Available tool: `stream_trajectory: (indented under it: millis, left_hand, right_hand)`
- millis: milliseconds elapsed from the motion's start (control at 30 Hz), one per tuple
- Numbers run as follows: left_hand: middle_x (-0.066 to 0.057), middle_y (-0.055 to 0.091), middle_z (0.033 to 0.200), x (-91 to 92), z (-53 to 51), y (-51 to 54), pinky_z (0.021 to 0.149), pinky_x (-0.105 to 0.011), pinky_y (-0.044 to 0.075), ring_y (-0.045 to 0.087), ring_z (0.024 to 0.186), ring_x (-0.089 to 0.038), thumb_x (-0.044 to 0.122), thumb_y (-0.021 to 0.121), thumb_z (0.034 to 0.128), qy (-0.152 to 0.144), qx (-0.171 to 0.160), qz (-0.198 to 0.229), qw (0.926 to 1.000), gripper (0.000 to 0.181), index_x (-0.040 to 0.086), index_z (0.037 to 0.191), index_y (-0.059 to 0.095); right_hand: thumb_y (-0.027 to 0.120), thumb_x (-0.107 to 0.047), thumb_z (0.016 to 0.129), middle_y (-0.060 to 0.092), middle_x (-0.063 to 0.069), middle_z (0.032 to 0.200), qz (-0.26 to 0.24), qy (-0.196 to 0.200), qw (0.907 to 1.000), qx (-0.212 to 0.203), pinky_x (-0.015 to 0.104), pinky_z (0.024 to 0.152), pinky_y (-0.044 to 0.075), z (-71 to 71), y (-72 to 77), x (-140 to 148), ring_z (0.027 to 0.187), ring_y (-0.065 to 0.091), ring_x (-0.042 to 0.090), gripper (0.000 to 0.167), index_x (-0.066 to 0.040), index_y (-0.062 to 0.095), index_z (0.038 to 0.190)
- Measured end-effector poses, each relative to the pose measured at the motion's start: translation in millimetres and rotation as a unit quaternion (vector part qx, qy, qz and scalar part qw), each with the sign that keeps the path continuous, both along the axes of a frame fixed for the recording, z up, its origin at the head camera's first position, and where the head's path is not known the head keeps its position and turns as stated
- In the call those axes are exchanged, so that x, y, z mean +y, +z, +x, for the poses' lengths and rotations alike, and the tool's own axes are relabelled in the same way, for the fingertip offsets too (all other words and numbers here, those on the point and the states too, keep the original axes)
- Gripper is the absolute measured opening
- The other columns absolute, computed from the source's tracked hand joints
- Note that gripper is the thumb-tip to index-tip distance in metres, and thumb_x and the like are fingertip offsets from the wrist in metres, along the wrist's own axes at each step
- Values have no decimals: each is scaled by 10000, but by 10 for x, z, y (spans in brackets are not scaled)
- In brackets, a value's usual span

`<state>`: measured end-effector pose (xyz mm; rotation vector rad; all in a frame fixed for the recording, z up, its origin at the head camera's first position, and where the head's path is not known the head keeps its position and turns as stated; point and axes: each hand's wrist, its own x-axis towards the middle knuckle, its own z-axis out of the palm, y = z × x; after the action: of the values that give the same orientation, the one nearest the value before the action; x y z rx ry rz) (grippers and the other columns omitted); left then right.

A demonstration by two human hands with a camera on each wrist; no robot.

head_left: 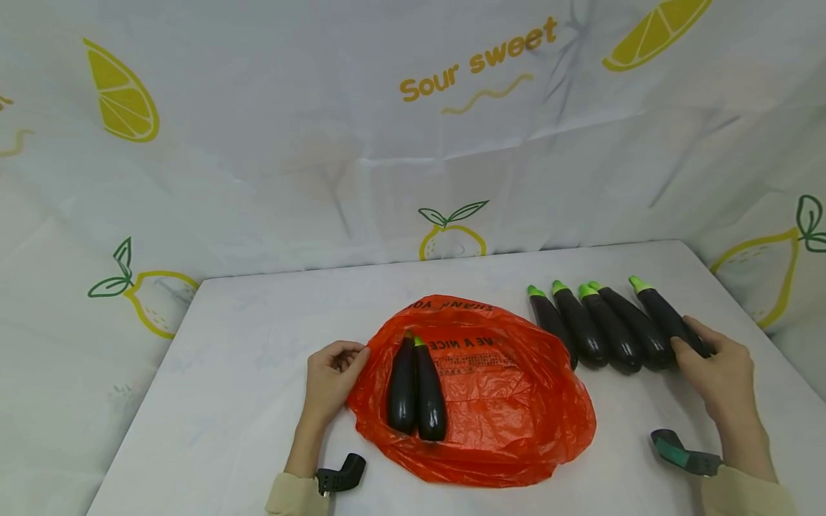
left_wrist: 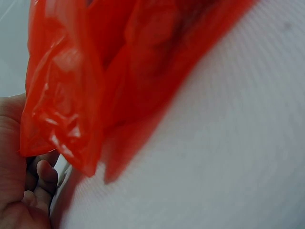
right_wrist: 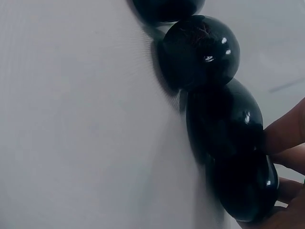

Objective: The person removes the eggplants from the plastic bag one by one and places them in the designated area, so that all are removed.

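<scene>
A red plastic bag lies spread with its mouth wide, and two dark eggplants rest side by side in its left part. My left hand pinches the bag's left rim between thumb and fingers; in the left wrist view the red film hangs beside the curled fingers. At the right, my right hand grips the lower end of the rightmost eggplant. In the right wrist view, the fingers lie against the end of the nearest eggplant.
Several more eggplants with green caps lie in a slanted row between the bag and my right hand, the leftmost one partly behind the bag's edge. The white table ends at a printed curtain at the back.
</scene>
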<state>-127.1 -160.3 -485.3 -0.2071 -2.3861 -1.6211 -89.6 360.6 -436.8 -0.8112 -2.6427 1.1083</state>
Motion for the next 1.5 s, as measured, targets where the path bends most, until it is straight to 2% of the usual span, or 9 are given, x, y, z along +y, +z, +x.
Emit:
stream_trajectory:
  millis: [167,300,467,800,1067,1133,1267,1367,1500]
  left_hand:
    - [-16,658,740,3,-3,13,601,-195,463,527,649,-86,193,768,917,2,1,4,10000,131,63,897,759]
    - [-35,660,741,7,-12,15,608,-189,458,524,656,-86,170,768,915,-19,35,13,10000,83,88,897,766]
    - [-58,670,748,17,-17,17,618,-182,454,521,664,-82,143,774,906,17,17,62,10000,41,103,900,772]
    - [-78,682,768,33,-4,40,625,-176,455,520,669,-72,121,784,891,94,-140,129,9998,44,84,912,773]
    - [-60,668,741,21,-17,12,609,-187,458,524,656,-81,147,773,908,5,-25,79,10000,46,103,892,773]
    - [-49,664,737,23,-16,13,604,-189,457,523,651,-79,148,772,909,0,2,51,10000,53,99,889,771]
    - [-38,660,736,23,-9,15,598,-195,461,522,647,-76,142,767,911,7,73,-2,10000,58,89,889,766]
    - [-33,656,737,17,-4,11,599,-197,461,523,649,-77,138,761,914,23,55,-15,10000,52,93,889,763]
    - [-23,656,742,4,0,10,608,-198,463,524,656,-84,168,759,921,31,-31,7,10000,89,84,891,762]
  right_hand:
    - [458,-215,999,357,382,1541,-138,15,9999,32,621,1209,269,-17,-17,5,1476,303,565,593,-67,358,1564]
    - [425,-218,1012,290,356,1589,-259,-9,9996,56,676,1182,264,-27,-2,-1,1492,257,571,584,-72,341,1571]
    - [416,-220,1017,283,337,1602,-282,-76,9995,82,675,1190,257,-34,1,-8,1496,257,566,574,-75,349,1568]
    - [465,-198,1004,349,274,1613,-241,-215,9980,538,526,1267,227,-56,-78,-27,1512,304,478,547,-60,422,1532]
    - [484,-228,1009,369,229,1619,-358,-379,9969,581,391,1279,238,-64,-102,-52,1521,334,407,526,-83,462,1514]
    - [502,-256,1009,390,195,1617,-396,-545,9961,575,326,1263,265,-64,-87,-56,1526,354,337,517,-119,485,1507]
    - [558,-292,999,503,53,1555,-492,-963,9916,710,205,1192,328,-76,-49,-72,1370,495,35,472,-188,564,1460]
    - [575,-280,996,527,-18,1528,-557,-1118,9884,867,227,1214,319,-81,-17,-105,1296,504,-39,450,-198,591,1439]
    - [571,-256,1002,469,-15,1592,-584,-1060,9873,1033,294,1271,250,-81,38,-144,1447,450,73,461,-181,570,1456]
